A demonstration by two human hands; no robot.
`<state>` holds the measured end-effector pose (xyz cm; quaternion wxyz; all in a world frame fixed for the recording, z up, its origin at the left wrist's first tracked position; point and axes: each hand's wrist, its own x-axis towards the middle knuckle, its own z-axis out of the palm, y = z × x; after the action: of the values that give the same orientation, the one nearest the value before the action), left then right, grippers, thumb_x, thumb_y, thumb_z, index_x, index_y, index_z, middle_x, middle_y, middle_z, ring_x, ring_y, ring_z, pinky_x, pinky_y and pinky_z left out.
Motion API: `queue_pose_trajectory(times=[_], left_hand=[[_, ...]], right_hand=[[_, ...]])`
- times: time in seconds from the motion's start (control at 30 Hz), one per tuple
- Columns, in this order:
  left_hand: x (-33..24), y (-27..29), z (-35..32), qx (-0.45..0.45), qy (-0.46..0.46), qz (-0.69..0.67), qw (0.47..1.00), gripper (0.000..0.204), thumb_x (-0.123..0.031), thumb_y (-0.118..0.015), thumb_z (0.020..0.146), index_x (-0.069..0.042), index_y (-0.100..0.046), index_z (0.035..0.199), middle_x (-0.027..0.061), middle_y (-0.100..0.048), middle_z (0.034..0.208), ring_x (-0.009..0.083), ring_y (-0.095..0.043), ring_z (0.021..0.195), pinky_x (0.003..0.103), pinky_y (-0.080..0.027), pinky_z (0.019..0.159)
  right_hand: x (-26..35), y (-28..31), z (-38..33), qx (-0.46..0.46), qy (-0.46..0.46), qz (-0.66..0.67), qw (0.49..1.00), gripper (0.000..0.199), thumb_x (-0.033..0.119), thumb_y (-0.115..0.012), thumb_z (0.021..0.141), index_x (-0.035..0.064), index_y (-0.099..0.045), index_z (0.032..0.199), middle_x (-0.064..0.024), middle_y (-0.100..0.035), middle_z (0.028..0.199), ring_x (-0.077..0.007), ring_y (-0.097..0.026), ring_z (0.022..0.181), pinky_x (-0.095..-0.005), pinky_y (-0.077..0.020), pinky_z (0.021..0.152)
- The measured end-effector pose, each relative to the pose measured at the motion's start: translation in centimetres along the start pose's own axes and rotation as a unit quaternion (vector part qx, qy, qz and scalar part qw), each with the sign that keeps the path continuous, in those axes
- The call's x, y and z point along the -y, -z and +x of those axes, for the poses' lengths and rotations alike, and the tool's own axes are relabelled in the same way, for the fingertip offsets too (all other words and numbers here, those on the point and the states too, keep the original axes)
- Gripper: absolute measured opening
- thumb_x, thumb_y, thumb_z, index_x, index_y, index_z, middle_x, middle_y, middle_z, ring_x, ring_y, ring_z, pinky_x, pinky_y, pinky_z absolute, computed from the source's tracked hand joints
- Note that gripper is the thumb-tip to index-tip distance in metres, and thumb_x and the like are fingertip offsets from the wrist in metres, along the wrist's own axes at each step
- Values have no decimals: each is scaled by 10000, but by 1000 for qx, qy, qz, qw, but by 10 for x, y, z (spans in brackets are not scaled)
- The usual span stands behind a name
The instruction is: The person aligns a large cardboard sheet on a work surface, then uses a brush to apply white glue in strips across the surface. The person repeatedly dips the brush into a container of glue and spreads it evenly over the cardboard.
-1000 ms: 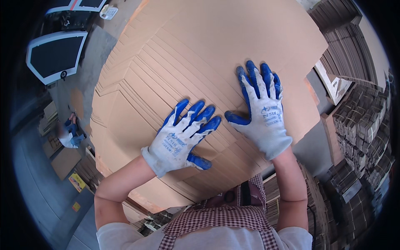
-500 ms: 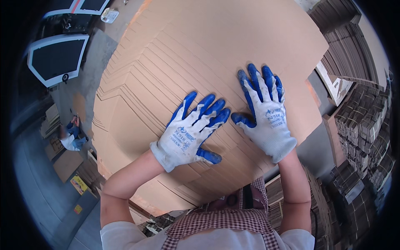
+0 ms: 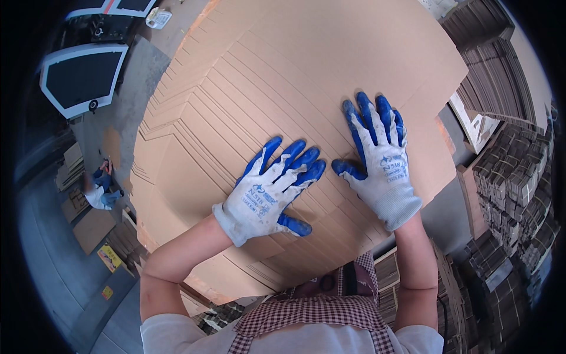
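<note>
Overlapping cardboard sheets (image 3: pixel 277 76) lie fanned out in front of me, their cut edges stepped like shingles toward the left. My left hand (image 3: pixel 265 192), in a white work glove with blue-coated fingers, rests palm down on the sheets left of centre, its fingers spread and its thumb pointing right. In a matching glove, my right hand (image 3: pixel 377 156) lies flat on the sheets farther right and a little farther away, fingers stretched out. Neither hand grips anything. The undersides of both hands are hidden.
Tied bundles of cardboard pieces (image 3: pixel 510 183) are stacked at the right, with tall stacks of cardboard sheets (image 3: pixel 495 76) beyond. A co-worker (image 3: pixel 101 189) sits low at the far left near loose cardboard pieces (image 3: pixel 94 230). White-framed dark panels (image 3: pixel 82 79) stand at the upper left.
My right hand has slid slightly to the right over the cardboard. The left hand stays almost in place, its fingertips a touch nearer to me.
</note>
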<state>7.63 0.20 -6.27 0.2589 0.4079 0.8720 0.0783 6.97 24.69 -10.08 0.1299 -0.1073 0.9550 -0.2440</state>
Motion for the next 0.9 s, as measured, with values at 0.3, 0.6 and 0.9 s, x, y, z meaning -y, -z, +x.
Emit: queue_pose_trajectory(times=[0.3,0.6,0.9], left_hand=[[5,3,23,-40,-16,-18,999,1107,-887,-457,781,-143,-402,1600,118,-374,1653,306,-264,1571,571,-124,1297],[6,-1,24,-43,-18,-30,998,1093,-877,-471,790,-137,-411,1593,117,-382,1647,302,-264,1570,566,-127,1300],[7,-1,19,-33,-18,-16,999,1091,-886,-435,800,-138,-407,1594,125,-368,1654,305,-277,1562,563,-130,1299]], right_hand=[[-4,2,-1,-15,18,18,1000,824,239,-765,877,162,-387,1606,-109,-297,1691,-361,-194,1585,-531,-133,1296],[-3,1,0,-14,9,12,1000,829,225,-776,866,168,-398,1603,-99,-305,1690,-354,-206,1582,-529,-149,1294],[-4,4,1,-6,9,7,1000,833,244,-776,878,180,-385,1611,-92,-292,1697,-345,-202,1586,-521,-142,1301]])
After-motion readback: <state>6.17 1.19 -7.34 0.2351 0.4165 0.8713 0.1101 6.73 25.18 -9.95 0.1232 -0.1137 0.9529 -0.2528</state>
